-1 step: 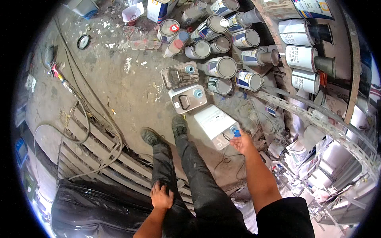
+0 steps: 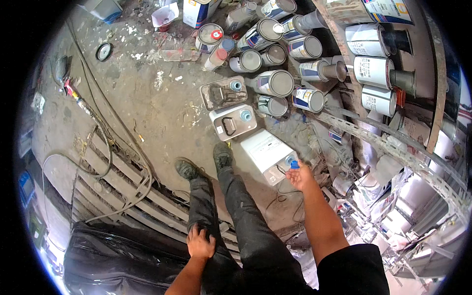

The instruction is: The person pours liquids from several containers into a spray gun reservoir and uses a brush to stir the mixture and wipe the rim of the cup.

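My right hand (image 2: 299, 176) pinches a small blue cap (image 2: 294, 164) at the pale-blue spout of a white rectangular can (image 2: 265, 150). Whether the cap touches the spout I cannot tell. That can lies tilted or on its side, its dusty end with the handle toward my hand. My left hand (image 2: 200, 243) rests on my dark trouser leg near the knee, fingers spread, nothing in it. Beyond the white can stand a second white can (image 2: 216, 117) and a dirt-covered can (image 2: 209, 97), each with a black handle and an uncapped-looking light-blue spout.
Several round paint tins (image 2: 280, 82) crowd the floor at the far right, near a shelf of more tins (image 2: 371, 71). A perforated metal rail (image 2: 393, 147) and clutter line the right. Hoses (image 2: 109, 129) cross a slatted grate (image 2: 118, 169) at left. Black plastic-like sheeting (image 2: 108, 260) lies lower left.
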Demonstrator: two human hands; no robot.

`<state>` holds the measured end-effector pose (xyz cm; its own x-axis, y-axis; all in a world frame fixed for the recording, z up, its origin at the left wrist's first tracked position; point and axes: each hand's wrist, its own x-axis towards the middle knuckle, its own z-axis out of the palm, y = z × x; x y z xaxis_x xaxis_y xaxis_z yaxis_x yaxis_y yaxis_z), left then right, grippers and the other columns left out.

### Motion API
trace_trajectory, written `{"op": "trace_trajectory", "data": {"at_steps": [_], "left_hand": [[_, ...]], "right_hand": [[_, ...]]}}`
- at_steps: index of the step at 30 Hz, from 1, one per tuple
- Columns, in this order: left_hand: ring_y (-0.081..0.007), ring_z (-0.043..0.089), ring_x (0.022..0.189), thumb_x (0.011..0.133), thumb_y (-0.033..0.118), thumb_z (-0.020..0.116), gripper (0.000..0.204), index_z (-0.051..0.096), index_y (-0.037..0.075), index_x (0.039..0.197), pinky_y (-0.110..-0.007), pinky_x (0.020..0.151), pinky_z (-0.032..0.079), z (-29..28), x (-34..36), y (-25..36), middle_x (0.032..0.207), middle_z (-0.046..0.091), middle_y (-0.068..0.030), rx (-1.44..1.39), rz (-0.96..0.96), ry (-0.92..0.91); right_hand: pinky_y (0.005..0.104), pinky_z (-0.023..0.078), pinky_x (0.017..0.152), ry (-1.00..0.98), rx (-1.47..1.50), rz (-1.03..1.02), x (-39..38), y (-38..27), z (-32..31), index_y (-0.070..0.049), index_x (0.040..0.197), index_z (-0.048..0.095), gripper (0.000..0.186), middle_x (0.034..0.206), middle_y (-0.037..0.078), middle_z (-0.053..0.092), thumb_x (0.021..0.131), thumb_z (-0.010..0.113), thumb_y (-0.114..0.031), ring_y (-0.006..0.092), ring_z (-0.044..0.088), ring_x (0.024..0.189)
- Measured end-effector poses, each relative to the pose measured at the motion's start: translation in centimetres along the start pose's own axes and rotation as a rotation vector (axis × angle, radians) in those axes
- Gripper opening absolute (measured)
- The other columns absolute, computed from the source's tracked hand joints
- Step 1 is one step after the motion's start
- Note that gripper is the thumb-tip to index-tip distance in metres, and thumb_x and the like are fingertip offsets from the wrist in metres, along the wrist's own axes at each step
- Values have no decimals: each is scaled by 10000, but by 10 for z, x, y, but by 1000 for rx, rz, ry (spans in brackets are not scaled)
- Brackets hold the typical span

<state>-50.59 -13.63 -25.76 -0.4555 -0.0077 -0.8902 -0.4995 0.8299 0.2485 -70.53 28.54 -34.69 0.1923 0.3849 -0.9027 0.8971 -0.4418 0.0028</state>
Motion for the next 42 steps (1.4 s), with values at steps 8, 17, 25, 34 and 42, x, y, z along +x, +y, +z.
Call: {"op": "trace_trajectory", "data": {"at_steps": [8,17,25,34,42], "left_hand": [[-367,385,1274,816,335,572,436,621,54,1146,-459,1045,337,-25,-1,-11,1426,377,-178,-5,27,1],[-362,274,1368,829,378,538,495,586,78,1221,-467,1098,280,-69,17,-12,1478,306,-184,-41,-63,-32],[-414,344,1304,775,306,607,440,600,62,1141,-525,1061,283,-95,37,-7,1429,353,-226,-112,-60,51],[-424,419,1225,702,250,641,371,632,57,1019,-520,1020,332,-106,54,-8,1349,439,-239,-222,-84,118],[-384,390,1263,757,317,607,412,644,66,1082,-493,1042,311,-106,57,3,1395,407,-189,-225,-168,-34]], "right_hand": [[453,499,778,523,-992,-576,-14,7,4,38,970,573,492,939,224,653,922,496,-445,342,640,851],[464,496,774,21,-1157,-1707,-127,-96,195,-31,1056,600,248,957,213,644,878,596,-204,412,613,887],[465,494,812,169,-1394,-1916,-101,-230,451,-51,1099,553,322,1055,213,579,821,636,-191,386,588,984],[455,524,834,333,-1808,-1648,-41,-293,520,-29,1175,515,388,1123,271,562,819,630,-133,411,622,980],[468,507,758,206,-1107,-2116,-91,-245,436,-15,1177,549,433,1078,227,610,847,657,-274,414,624,867]]}}
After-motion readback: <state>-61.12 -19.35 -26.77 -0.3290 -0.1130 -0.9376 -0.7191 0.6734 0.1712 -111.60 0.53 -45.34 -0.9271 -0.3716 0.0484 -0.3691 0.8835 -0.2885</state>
